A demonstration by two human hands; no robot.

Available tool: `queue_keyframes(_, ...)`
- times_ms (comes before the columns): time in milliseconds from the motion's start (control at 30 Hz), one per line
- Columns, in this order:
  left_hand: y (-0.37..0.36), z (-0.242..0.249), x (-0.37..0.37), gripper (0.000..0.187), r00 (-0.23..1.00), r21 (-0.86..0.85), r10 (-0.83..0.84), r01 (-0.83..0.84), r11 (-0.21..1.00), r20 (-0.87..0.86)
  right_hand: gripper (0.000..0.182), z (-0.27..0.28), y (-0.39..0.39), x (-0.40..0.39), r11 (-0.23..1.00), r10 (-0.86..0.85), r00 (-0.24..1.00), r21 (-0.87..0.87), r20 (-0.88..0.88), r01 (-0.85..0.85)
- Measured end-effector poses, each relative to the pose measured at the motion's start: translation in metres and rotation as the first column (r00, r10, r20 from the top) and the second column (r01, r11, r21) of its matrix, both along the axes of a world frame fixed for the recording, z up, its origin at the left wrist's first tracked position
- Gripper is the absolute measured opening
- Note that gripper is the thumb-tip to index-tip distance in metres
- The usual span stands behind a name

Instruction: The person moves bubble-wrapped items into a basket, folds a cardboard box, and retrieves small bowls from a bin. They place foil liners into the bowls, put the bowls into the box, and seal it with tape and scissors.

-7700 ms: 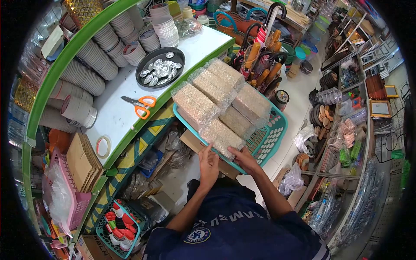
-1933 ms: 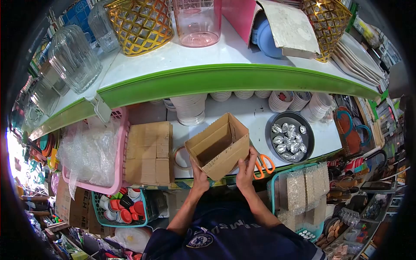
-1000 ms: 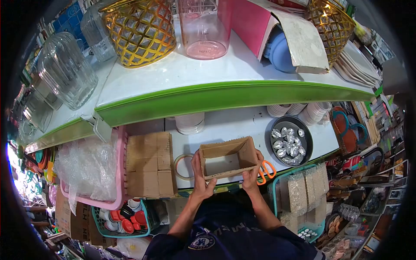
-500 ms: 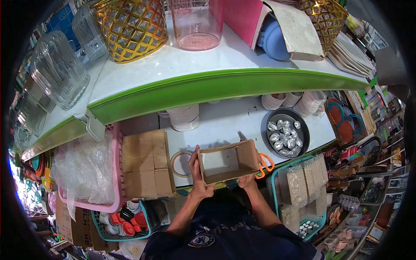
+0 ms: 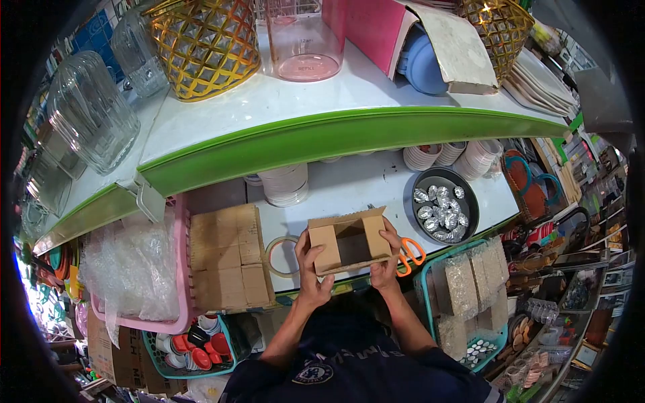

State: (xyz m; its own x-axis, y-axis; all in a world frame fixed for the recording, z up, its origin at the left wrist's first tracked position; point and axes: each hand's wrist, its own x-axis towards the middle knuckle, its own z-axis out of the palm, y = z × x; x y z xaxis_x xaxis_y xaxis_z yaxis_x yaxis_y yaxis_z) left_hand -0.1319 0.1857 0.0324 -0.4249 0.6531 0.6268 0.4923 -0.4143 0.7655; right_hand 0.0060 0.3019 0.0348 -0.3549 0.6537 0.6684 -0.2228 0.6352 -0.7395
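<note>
So both hands are on a small cardboard box (image 5: 349, 240), held up just above the near edge of the white shelf (image 5: 349, 188), right in front of the chest. The left hand (image 5: 310, 258) is clamped on the box's left end, thumb on the front flap, fingers wrapped round behind. The right hand (image 5: 388, 254) is closed on the right end the same way, fingers over the top right corner. The box's long side runs left to right, so each hand has one short end and neither is really nearer than the other. The flaps look partly folded in, with a dark gap in the middle. Around it: a roll of tape (image 5: 281, 256) lies on the shelf just left of the left hand, orange scissors (image 5: 408, 255) sit just right of the right hand, flat cardboard sheets (image 5: 225, 255) are stacked further left, and a dark tray of foil cups (image 5: 443, 211) sits up and to the right.
</note>
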Motion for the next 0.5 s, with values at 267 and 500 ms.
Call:
queue_keyframes(267,0.002,0.017,-0.002,0.042,0.997,0.051,0.050,-0.053,0.997,0.060,0.065,0.001,-0.002,0.002,0.996,-0.021,1.000,-0.081,0.017,0.022)
queue_keyframes(500,0.005,0.022,0.001,0.034,0.980,0.054,0.094,-0.105,0.993,0.178,0.065,-0.001,-0.004,0.002,0.995,-0.037,0.999,-0.094,0.025,0.040)
